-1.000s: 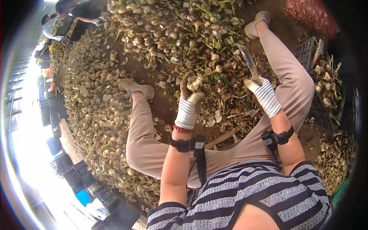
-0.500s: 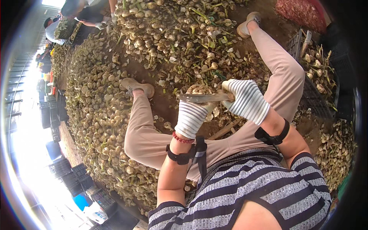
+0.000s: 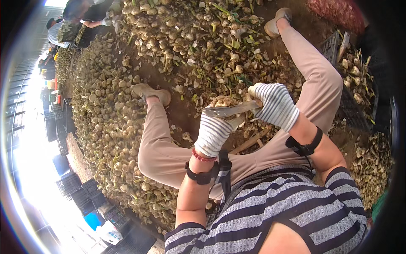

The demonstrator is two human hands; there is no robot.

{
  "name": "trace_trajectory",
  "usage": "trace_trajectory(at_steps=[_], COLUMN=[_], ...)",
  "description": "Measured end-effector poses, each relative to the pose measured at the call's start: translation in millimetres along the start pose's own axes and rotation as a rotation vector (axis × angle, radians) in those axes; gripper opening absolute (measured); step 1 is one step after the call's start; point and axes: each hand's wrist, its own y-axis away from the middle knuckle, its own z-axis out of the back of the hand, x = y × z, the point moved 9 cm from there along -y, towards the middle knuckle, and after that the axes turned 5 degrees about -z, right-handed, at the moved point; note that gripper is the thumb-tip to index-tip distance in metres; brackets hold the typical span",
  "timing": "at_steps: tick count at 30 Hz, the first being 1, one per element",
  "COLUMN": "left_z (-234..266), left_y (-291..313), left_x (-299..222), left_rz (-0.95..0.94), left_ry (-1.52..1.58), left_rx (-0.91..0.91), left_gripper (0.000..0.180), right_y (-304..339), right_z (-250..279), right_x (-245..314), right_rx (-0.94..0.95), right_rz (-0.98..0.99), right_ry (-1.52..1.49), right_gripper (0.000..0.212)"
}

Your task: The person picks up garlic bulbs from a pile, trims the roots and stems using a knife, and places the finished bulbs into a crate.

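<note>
My right hand (image 3: 275,105), in a striped white knit glove, is closed round the handle end of a flat knife (image 3: 232,110). The blade points left and lies across the top of my left hand (image 3: 212,134), which wears a matching glove. Behind the blade, a pale garlic bulb (image 3: 223,101) shows in my left fingers, partly hidden by the knife. Both hands are held above the ground between my spread legs.
A broad heap of garlic bulbs (image 3: 101,114) covers the ground at left. More garlic with green stems (image 3: 182,29) lies ahead. A black crate (image 3: 338,91) of garlic stands at right, a red mesh sack (image 3: 336,15) beyond it. Another person (image 3: 78,10) works at the far left.
The knife has tilted, its handle end rising a little. My right hand has shifted slightly right; my left hand has moved little and keeps its hold on the garlic.
</note>
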Motion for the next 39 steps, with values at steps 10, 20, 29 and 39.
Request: trace_trajectory(at_steps=[10,20,29,39], left_z=[13,-21,-25,-15], left_y=[4,-7,5,2], left_x=[-10,44,65,31], left_rz=[0.073,0.067,0.241,0.115], left_ry=[0.592,0.996,1.109,1.295], left_rx=[-0.118,-0.302,-0.397,-0.14], left_gripper=[0.056,0.069,0.036,0.04], right_y=[9,36,22,31], right_z=[-26,-68,-28,-13], right_x=[-113,-8,-2,-50], right_rx=[-0.058,0.443,-0.059,0.04], right_rz=[-0.483,-0.723,-0.233,-0.464], right_ry=[-0.131,-1.202,-0.428,-0.772], right_gripper=[0.026,0.045,0.016,0.023])
